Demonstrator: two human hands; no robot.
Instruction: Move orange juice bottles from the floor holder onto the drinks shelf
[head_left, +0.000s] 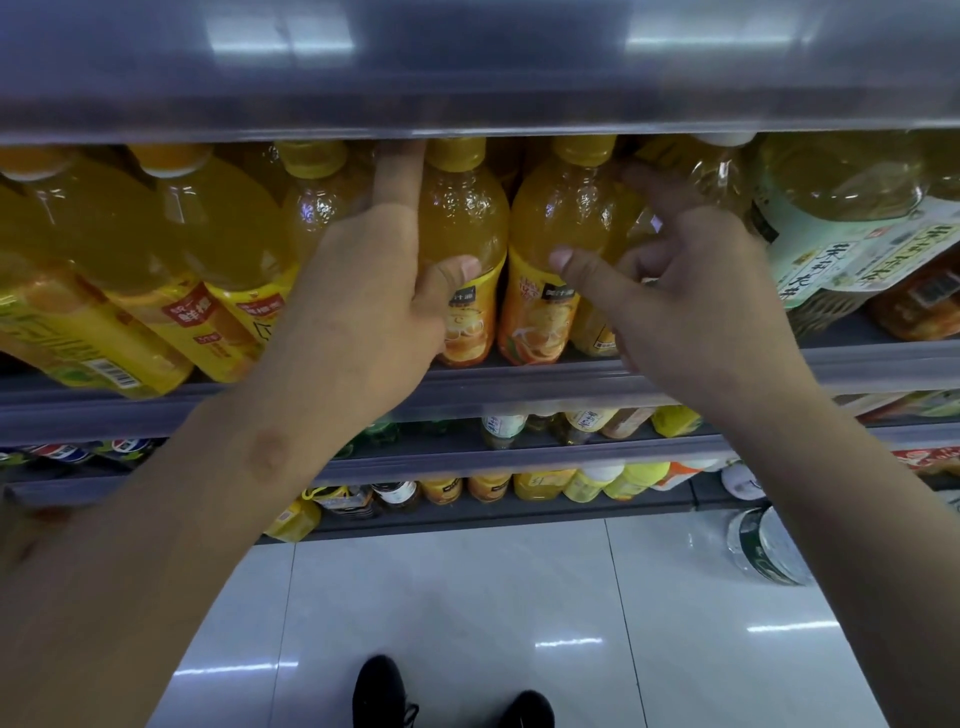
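Left hand is clamped round a yellow-capped plastic orange juice bottle, right hand curled round its twin — packed bottles beside either hand could be toppled.

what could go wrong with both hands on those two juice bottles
The left bottle and right bottle stand at the front rail; a slip of the left hand or right hand could tip one off. Their caps sit close under the upper shelf, so lifting could jam them.

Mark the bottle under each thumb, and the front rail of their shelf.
left-thumb bottle (462, 218), head view, clear upper body above the label.
right-thumb bottle (558, 218), head view, upper body below the yellow cap.
shelf front rail (519, 383), head view, middle of the grey strip.
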